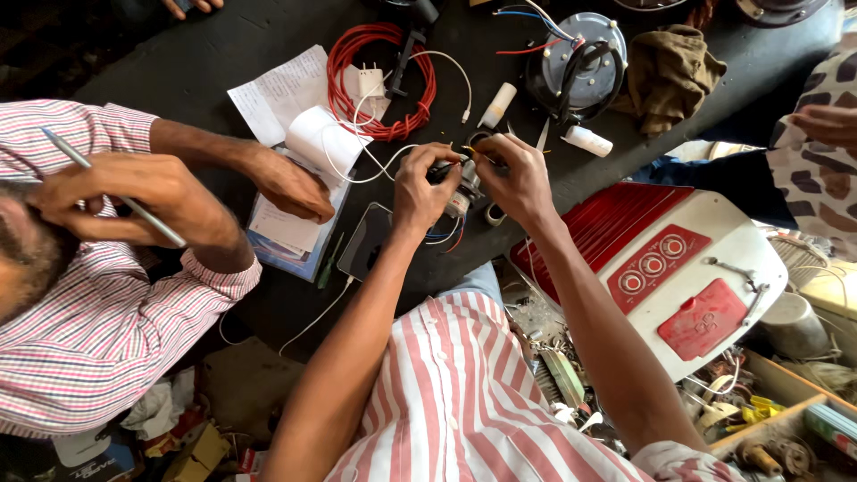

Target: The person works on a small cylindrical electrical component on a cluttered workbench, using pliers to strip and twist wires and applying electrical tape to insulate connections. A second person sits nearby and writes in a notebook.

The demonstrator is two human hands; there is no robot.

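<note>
My left hand [421, 189] and my right hand [516, 177] meet over the dark workbench [205, 54] and both grip a small motor-like electrical part [461, 190] with red and blue wires hanging below it. My right hand also pinches a thin yellow-tipped tool or wire that points at the part. My striped shirt fills the bottom of the view.
A person at left in a checked shirt holds a pen [107, 187] and rests a hand on a notebook [299, 205]. A red cable coil [379, 80], a phone [366, 245], a round motor housing [580, 62] and a red-white appliance panel [678, 268] lie around.
</note>
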